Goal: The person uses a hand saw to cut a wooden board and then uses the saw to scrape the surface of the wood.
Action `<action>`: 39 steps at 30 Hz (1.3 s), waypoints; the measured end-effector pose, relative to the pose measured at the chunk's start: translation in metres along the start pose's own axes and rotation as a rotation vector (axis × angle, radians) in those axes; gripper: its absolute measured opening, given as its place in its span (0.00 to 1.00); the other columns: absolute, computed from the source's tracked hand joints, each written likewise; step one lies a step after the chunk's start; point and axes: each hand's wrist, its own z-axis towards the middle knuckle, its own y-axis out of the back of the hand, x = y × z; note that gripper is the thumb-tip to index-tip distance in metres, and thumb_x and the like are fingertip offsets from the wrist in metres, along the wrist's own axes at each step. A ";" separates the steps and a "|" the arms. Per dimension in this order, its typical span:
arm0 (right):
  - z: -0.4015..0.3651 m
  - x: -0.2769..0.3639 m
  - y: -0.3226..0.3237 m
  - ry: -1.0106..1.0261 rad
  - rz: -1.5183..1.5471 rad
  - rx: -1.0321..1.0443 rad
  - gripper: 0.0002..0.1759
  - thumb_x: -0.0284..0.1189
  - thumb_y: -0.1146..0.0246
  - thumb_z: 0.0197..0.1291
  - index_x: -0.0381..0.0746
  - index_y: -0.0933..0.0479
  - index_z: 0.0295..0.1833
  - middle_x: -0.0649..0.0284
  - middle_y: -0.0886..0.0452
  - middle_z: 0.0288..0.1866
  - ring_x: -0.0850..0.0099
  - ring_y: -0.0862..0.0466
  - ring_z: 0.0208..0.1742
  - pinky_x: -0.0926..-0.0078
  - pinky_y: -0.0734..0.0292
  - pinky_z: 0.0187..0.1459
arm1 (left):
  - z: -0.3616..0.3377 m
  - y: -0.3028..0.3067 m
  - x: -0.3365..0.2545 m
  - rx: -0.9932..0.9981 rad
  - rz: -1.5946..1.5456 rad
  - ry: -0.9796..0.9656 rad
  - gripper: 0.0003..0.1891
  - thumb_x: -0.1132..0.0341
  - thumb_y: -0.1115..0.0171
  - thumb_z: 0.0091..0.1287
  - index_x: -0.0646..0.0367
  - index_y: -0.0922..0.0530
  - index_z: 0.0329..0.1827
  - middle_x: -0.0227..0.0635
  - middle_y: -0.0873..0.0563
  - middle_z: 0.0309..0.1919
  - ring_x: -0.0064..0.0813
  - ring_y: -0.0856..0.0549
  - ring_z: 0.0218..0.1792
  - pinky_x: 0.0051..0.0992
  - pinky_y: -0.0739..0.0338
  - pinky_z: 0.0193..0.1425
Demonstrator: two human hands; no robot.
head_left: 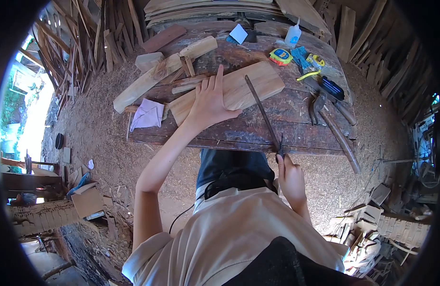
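Note:
My left hand [210,102] lies flat on a thick pale wooden board [253,83], fingers forward and thumb stretched out to the right. The board sits at a slant across the workbench [296,131]. Closed round the handle at the bench's front edge, my right hand [292,180] holds a handsaw [264,112]. Its narrow dark blade shows nearly edge-on and points away from me, the far end overlapping the right part of the board. Left of the board are a pinkish cloth [147,114] and a long pale timber [148,86].
On the bench's right are a hammer [336,131], a tape measure [280,56], a black case [332,88] and a white bottle [293,35]. A reddish wood block [165,38] lies at the back left. Stacked planks [210,14] stand behind; wood shavings cover the floor [105,105].

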 end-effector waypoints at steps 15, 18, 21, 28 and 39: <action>0.011 0.000 -0.013 0.042 0.034 -0.050 0.18 0.37 0.46 0.78 0.33 0.22 0.40 0.42 0.21 0.19 0.42 0.17 0.23 0.46 0.23 0.25 | 0.000 0.000 0.000 0.008 0.015 -0.005 0.69 0.43 0.21 0.45 0.66 0.56 0.83 0.55 0.27 0.64 0.56 0.29 0.66 0.56 0.40 0.74; 0.000 -0.003 -0.005 0.017 0.030 -0.054 0.18 0.37 0.46 0.77 0.34 0.22 0.40 0.42 0.22 0.19 0.42 0.17 0.23 0.46 0.24 0.25 | 0.001 -0.001 0.001 0.002 0.006 -0.012 0.69 0.42 0.21 0.45 0.66 0.56 0.83 0.55 0.27 0.64 0.56 0.29 0.66 0.56 0.40 0.74; -0.004 -0.005 -0.004 -0.015 0.018 -0.035 0.18 0.37 0.45 0.77 0.34 0.23 0.39 0.42 0.21 0.19 0.42 0.17 0.24 0.46 0.24 0.25 | 0.001 -0.003 0.001 -0.002 0.026 -0.018 0.69 0.42 0.21 0.46 0.65 0.56 0.83 0.54 0.28 0.65 0.56 0.29 0.67 0.56 0.39 0.73; 0.020 0.008 -0.010 0.027 0.032 -0.036 0.18 0.37 0.46 0.78 0.34 0.23 0.39 0.42 0.21 0.19 0.42 0.17 0.25 0.46 0.24 0.25 | 0.000 -0.002 0.000 0.002 0.028 -0.009 0.69 0.41 0.21 0.46 0.63 0.56 0.84 0.53 0.28 0.66 0.56 0.30 0.67 0.55 0.38 0.73; 0.000 0.000 -0.001 0.007 0.055 -0.025 0.16 0.33 0.45 0.77 0.33 0.23 0.38 0.42 0.24 0.19 0.41 0.21 0.23 0.49 0.32 0.23 | 0.000 -0.004 0.003 -0.012 0.008 -0.032 0.69 0.42 0.21 0.45 0.66 0.56 0.83 0.54 0.27 0.63 0.56 0.29 0.65 0.57 0.41 0.74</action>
